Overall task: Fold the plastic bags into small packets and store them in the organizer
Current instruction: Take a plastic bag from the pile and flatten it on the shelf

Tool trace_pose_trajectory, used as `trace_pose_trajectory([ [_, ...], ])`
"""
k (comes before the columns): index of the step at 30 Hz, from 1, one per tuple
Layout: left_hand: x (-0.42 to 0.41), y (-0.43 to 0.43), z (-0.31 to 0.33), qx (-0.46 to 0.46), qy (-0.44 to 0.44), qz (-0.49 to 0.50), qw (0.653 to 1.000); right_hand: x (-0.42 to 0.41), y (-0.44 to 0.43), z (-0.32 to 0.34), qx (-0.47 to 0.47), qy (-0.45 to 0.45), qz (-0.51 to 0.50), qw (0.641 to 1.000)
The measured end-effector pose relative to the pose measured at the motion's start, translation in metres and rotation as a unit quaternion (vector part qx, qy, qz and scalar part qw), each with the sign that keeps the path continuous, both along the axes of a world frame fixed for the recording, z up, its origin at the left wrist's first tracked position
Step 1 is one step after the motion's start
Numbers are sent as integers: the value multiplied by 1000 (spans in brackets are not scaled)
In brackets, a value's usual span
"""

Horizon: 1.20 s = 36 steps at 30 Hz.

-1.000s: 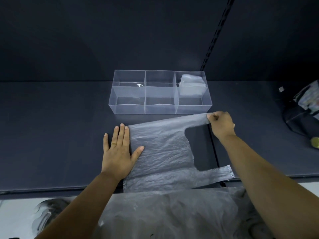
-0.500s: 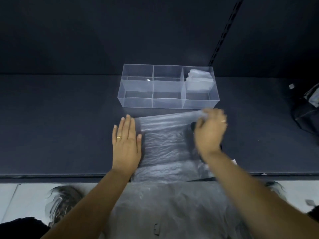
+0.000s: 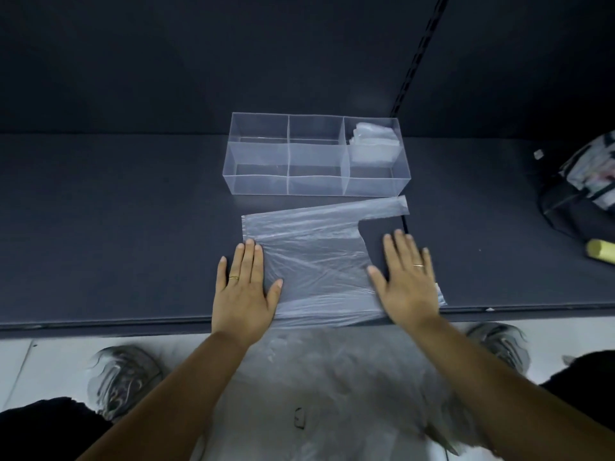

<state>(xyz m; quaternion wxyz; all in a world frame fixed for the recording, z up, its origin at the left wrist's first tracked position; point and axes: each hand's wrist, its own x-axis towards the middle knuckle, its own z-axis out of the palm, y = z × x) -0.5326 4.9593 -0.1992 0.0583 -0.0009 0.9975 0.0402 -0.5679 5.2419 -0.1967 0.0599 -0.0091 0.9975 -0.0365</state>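
A translucent plastic bag point(image 3: 316, 257) lies flat on the dark shelf point(image 3: 116, 234), its far handle stretched out to the right just in front of the organizer. My left hand point(image 3: 244, 287) presses flat on the bag's left edge, fingers apart. On the bag's right side and near handle, my right hand point(image 3: 407, 281) lies flat with fingers spread. The clear organizer point(image 3: 316, 154) with three columns of compartments stands behind the bag. Folded bag packets point(image 3: 374, 141) fill its right rear compartment.
More loose plastic bags point(image 3: 332, 387) hang below the shelf's front edge, in front of me. A dark backpack point(image 3: 579, 191) sits at the far right of the shelf with a yellow object point(image 3: 600, 251) beside it. A slotted upright point(image 3: 416, 58) runs up the back wall.
My right hand let go of the far handle, swept back towards me and now lies flat on the bag's right side. The left hand stayed pressed on the left edge.
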Motion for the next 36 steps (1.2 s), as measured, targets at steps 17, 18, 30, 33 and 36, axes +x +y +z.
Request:
trace_pose_trajectory([
  [17,63,-20,40,105,201,-259,939,78,-94,32,-166,34,150,974],
  [18,60,-19,47,114,194,-252,941,76,-94,32,-175,47,155,971],
  [30,-19,-65,110,388,-223,93,890,10,27,84,-362,-193,-8,912],
  [33,-41,-77,110,440,-224,161,855,-19,46,95,-419,-198,-57,884],
  [36,-63,-81,104,468,-188,204,839,-48,45,91,-459,-167,-94,868],
])
